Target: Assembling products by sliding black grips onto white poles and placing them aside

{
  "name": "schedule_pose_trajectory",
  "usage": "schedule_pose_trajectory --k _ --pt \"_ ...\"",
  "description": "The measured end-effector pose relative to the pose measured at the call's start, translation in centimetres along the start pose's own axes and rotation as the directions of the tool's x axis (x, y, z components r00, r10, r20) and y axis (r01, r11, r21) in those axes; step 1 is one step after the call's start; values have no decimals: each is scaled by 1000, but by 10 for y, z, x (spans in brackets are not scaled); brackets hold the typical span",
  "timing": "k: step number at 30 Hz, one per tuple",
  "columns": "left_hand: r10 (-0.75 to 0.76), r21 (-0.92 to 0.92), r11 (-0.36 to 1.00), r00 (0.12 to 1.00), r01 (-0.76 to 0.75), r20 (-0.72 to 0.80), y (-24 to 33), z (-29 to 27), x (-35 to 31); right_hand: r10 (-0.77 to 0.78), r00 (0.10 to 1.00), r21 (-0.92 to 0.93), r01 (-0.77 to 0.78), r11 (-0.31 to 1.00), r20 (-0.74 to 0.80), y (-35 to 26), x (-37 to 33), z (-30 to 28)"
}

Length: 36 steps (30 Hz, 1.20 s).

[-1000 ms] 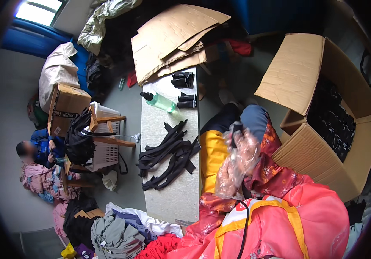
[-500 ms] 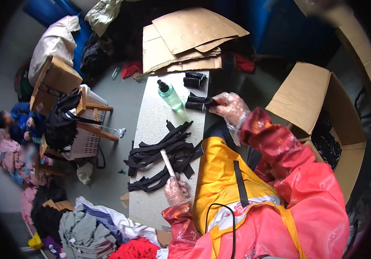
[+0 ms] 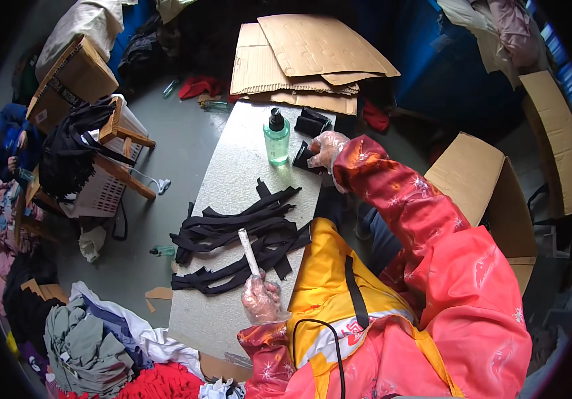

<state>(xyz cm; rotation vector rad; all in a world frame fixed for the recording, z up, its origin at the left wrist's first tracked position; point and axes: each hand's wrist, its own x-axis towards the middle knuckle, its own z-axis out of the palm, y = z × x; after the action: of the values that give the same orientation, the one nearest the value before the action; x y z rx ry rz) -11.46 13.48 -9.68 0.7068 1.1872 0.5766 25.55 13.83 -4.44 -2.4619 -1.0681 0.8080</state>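
Note:
In my left hand (image 3: 260,299), gloved in clear plastic, is a slim white stick-like tool (image 3: 248,253) pointing up and away from me. Beneath and beyond it, black fabric strips (image 3: 232,226) lie in a loose tangle across the silvery bench top (image 3: 196,326). My right hand (image 3: 330,147), also in a clear glove, has its fingers closed on a small black bundle (image 3: 304,158) at the bench's right edge. Just beyond sits another black bundle (image 3: 312,122). A green spray bottle (image 3: 277,139) with a black top stands upright left of my right hand.
Flattened cardboard (image 3: 319,50) is stacked at the bench's far end. An open carton (image 3: 465,169) is to my right. On the left stand a wooden stool (image 3: 121,174) and a white basket (image 3: 103,193) with black cloth; piled clothes (image 3: 90,346) lie lower left. Another person (image 3: 13,146) is far left.
My right hand has shifted slightly left and remains at the black bundle by the bench edge. The left hand keeps hold of the white stick. The whole view has turned a little.

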Motion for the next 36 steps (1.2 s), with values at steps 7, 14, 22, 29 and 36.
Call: schedule_pose_trajectory --k 7,14,22,29,36 --pt "26 9 1000 1000 -26 -4 -3 -4 -1 29 986 2 -29 1000 -165 -8 -4 11" --pt "9 151 988 1000 -10 12 5 -1 -6 -222 926 -299 128 946 -306 0 -14 26" --pt "3 14 1000 1000 -2 -2 3 -9 -1 -94 932 518 276 810 -350 -13 -107 86" --pt "564 531 634 805 -563 181 24 7 -12 76 997 853 -58 519 21 -22 -223 178" --pt "585 810 22 665 -586 464 16 28 15 50 999 883 -36 468 14 -33 -223 154"
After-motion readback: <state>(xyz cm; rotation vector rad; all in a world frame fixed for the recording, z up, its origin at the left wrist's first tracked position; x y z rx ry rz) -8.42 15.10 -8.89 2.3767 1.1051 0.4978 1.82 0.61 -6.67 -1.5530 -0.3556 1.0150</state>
